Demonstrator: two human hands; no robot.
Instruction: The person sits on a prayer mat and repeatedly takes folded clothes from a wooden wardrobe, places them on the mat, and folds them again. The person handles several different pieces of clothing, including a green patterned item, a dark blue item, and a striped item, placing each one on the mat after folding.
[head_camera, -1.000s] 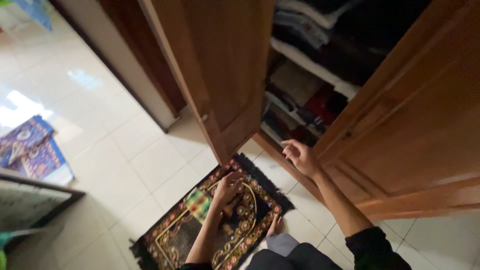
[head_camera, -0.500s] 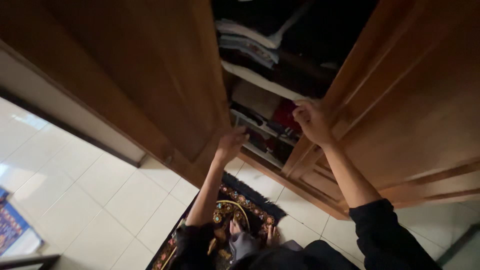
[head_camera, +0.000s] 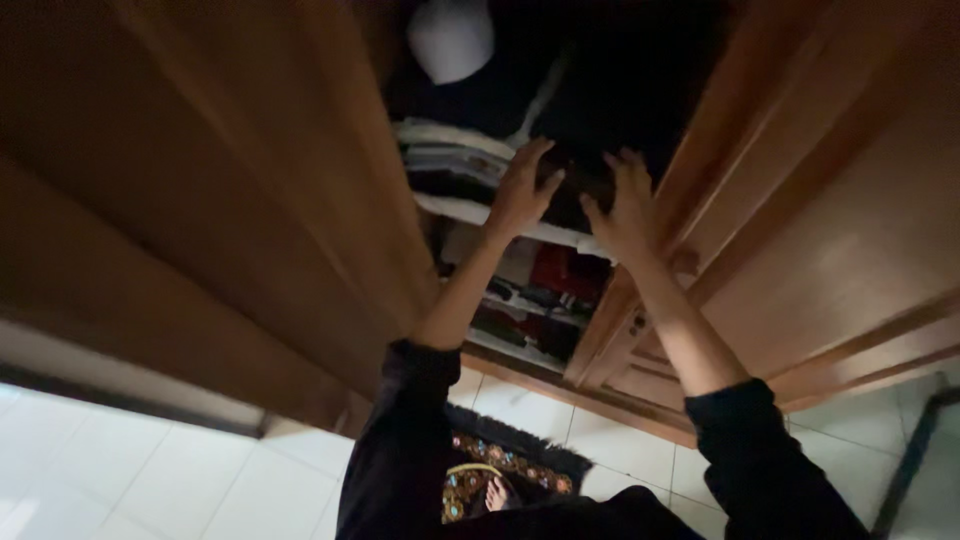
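Both arms are raised into an open wooden wardrobe (head_camera: 230, 220). The left hand (head_camera: 522, 190) is laid with spread fingers against a dark folded garment (head_camera: 585, 180) that is stacked on a white shelf (head_camera: 470, 212), and the right hand (head_camera: 625, 205) is pressed flat on the same garment from the other side. Neither grip is clenched: the garment is only touched between open palms. A pile of pale folded clothes (head_camera: 450, 160) is seen just left of it, a white rounded cap (head_camera: 450, 38) above. A patterned rug (head_camera: 505, 460) is seen on the tiled floor (head_camera: 150, 480) below.
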